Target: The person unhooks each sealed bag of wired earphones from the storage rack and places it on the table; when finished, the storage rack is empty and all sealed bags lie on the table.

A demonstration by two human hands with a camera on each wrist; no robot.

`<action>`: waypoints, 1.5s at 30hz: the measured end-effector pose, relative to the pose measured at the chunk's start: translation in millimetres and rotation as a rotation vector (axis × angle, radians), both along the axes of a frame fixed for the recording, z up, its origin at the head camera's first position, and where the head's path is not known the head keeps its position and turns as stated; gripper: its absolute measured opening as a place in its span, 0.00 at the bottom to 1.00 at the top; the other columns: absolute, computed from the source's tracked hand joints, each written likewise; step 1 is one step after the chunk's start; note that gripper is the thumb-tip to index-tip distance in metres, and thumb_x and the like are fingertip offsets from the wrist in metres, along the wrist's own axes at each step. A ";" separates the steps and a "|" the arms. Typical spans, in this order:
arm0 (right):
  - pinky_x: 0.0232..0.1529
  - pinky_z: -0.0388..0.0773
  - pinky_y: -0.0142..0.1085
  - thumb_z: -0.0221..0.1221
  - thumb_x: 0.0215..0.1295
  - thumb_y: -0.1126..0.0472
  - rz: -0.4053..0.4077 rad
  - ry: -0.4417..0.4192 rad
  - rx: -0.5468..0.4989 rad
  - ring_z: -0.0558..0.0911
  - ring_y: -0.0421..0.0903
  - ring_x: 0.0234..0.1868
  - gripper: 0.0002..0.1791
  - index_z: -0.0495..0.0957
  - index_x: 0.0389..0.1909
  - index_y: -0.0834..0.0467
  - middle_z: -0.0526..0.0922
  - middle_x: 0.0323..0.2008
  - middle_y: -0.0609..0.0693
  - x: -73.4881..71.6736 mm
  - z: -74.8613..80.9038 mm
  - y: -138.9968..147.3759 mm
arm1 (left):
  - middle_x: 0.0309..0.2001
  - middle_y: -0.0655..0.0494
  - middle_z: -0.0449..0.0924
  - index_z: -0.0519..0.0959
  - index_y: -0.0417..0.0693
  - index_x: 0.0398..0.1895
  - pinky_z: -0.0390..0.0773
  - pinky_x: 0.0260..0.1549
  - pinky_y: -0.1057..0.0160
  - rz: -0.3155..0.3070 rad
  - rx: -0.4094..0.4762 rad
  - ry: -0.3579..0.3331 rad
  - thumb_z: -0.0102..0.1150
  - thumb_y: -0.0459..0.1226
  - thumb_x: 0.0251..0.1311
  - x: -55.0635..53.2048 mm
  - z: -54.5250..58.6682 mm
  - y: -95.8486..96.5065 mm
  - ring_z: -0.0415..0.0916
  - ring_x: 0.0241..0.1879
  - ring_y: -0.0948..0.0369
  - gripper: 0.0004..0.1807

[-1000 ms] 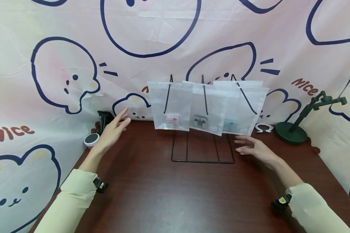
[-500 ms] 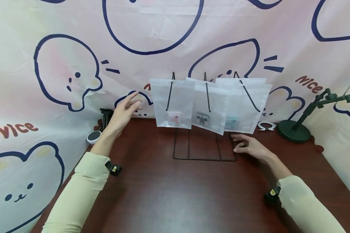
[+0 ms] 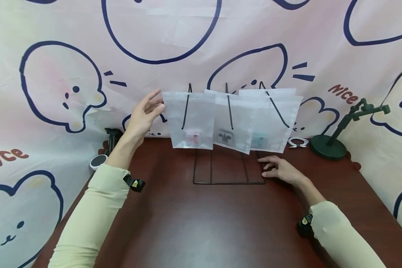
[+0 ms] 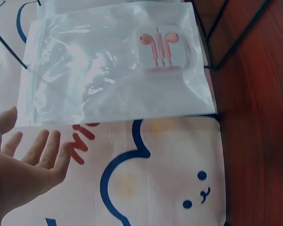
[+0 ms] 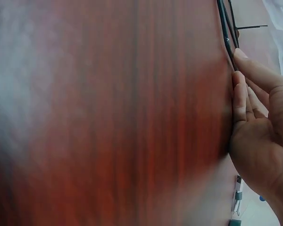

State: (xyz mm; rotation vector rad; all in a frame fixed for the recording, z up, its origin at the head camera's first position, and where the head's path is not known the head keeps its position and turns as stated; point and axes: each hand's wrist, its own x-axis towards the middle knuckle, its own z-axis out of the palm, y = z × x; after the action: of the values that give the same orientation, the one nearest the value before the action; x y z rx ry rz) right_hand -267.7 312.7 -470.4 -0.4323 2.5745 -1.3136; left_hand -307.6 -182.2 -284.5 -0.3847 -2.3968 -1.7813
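Note:
A black wire display rack (image 3: 229, 183) stands on the table with several clear zip bags hanging from its hooks. The left bag (image 3: 201, 115) contains pink earphones (image 4: 160, 47) in a clear case. Dark grey earphones (image 3: 226, 138) show in the middle bag (image 3: 240, 115), and a pale teal item lies in the right bag (image 3: 269, 130). My left hand (image 3: 140, 121) is raised at the left bag's upper edge, fingers loosely bent and thumb apart, with nothing in its grasp. Low on the right, my right hand (image 3: 281, 170) pinches the rack's base wire between thumb and fingers.
A green stand with a jointed arm (image 3: 328, 147) is at the back right, beside a coiled white cable (image 3: 298, 142). At the back left are a black object (image 3: 113, 138) and a round white device (image 3: 98, 161). A printed cloth (image 3: 174, 33) hangs behind.
My left hand has risen and moved right to the left bag's upper edge. My right hand has shifted left onto the rack's base. The bags still hang on their hooks.

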 end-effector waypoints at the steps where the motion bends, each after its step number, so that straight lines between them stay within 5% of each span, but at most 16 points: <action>1: 0.44 0.77 0.34 0.69 0.67 0.61 0.001 0.005 0.002 0.80 0.49 0.50 0.32 0.73 0.70 0.62 0.81 0.52 0.60 0.3 -0.8 -2.4 | 0.76 0.52 0.68 0.61 0.69 0.81 0.60 0.74 0.47 0.005 0.009 -0.005 0.58 0.47 0.76 0.3 -0.3 -0.1 0.63 0.75 0.53 0.34; 13: 0.45 0.77 0.34 0.69 0.67 0.62 -0.028 0.079 0.025 0.79 0.51 0.51 0.29 0.77 0.68 0.62 0.73 0.63 0.63 3.7 -2.1 -8.9 | 0.63 0.46 0.79 0.77 0.52 0.70 0.74 0.63 0.57 0.086 0.172 0.011 0.56 0.36 0.76 -7.8 -3.3 13.9 0.76 0.60 0.56 0.21; 22: 0.46 0.76 0.31 0.69 0.67 0.62 -0.021 0.077 0.021 0.78 0.53 0.53 0.31 0.75 0.70 0.64 0.67 0.72 0.64 5.8 1.5 -6.9 | 0.56 0.50 0.83 0.80 0.47 0.62 0.80 0.57 0.55 0.126 0.167 -0.008 0.59 0.37 0.75 -5.2 2.3 19.2 0.80 0.49 0.61 0.16; 32: 0.48 0.76 0.33 0.69 0.68 0.61 -0.014 0.088 0.033 0.78 0.52 0.52 0.31 0.74 0.70 0.63 0.68 0.71 0.63 6.4 -0.7 -6.8 | 0.49 0.57 0.84 0.83 0.50 0.59 0.83 0.46 0.66 0.108 0.171 0.008 0.62 0.39 0.73 20.1 -0.4 11.2 0.82 0.44 0.62 0.15; 45: 0.45 0.76 0.32 0.69 0.68 0.62 -0.033 0.093 0.030 0.78 0.52 0.50 0.31 0.75 0.70 0.63 0.75 0.62 0.62 5.2 -3.4 -6.8 | 0.47 0.56 0.86 0.84 0.45 0.55 0.84 0.43 0.69 0.069 0.194 0.044 0.65 0.39 0.71 60.7 -9.0 3.8 0.83 0.42 0.60 0.14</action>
State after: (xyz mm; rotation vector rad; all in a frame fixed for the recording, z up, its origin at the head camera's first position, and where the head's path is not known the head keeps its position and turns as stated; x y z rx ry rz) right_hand -262.5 305.9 -473.8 -0.4581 2.6847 -1.2934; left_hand -246.9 -178.4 -293.5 -0.3108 -2.1563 -1.9303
